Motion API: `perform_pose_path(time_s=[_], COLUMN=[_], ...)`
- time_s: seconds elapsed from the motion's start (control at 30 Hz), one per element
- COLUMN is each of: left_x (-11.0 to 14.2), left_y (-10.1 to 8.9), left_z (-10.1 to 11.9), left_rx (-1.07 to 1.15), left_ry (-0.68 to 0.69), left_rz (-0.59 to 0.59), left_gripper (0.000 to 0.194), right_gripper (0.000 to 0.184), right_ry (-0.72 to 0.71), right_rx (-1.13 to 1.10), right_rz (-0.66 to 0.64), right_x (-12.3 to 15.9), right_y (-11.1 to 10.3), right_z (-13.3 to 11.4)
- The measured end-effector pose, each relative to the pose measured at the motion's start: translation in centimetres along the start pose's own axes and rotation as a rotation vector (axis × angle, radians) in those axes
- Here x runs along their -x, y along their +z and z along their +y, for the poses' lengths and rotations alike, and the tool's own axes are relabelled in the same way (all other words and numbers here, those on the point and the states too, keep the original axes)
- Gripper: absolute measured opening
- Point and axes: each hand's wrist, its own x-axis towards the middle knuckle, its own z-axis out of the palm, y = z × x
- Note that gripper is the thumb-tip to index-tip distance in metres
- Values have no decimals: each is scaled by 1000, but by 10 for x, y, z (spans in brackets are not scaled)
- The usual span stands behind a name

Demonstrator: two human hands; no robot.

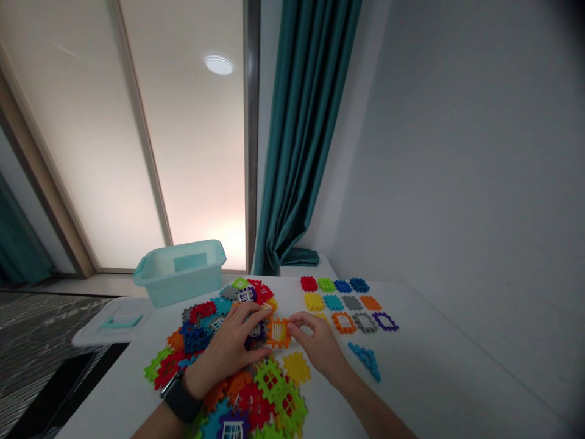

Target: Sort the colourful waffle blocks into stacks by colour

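My right hand [319,346] pinches the right edge of an orange interlocking tile [278,333] with a yellow panel in its middle. My left hand [237,335], a dark watch on its wrist, spreads its fingers over the heap of toothed plastic tiles [196,338]. A purple tile with a white window [256,331] shows between its thumb and fingers. I cannot tell whether these fingertips touch the orange tile. Just below the two hands lies a yellow tile [297,367], and near it green window tiles [282,393].
Rows of sorted tiles [351,303] lie on the white table [439,378], right of the heap. In front of them is a blue angled piece [365,360]. A teal bin [183,277] and a clear lid [109,320] are at the back left.
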Motion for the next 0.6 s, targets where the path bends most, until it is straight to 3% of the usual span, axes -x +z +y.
perform_pose_path(time_s=[0.3,0.6], left_x=[1,1], left_y=[3,4], left_z=[-4,-6], left_rx=[-11,30], left_ry=[40,38], left_rz=[-31,9], left_gripper=[52,49], right_gripper=[27,40], right_ry=[27,174], right_rx=[-146,-452], right_rz=[-26,-162], right_x=[1,5], right_y=[4,5], right_z=[-2,-9])
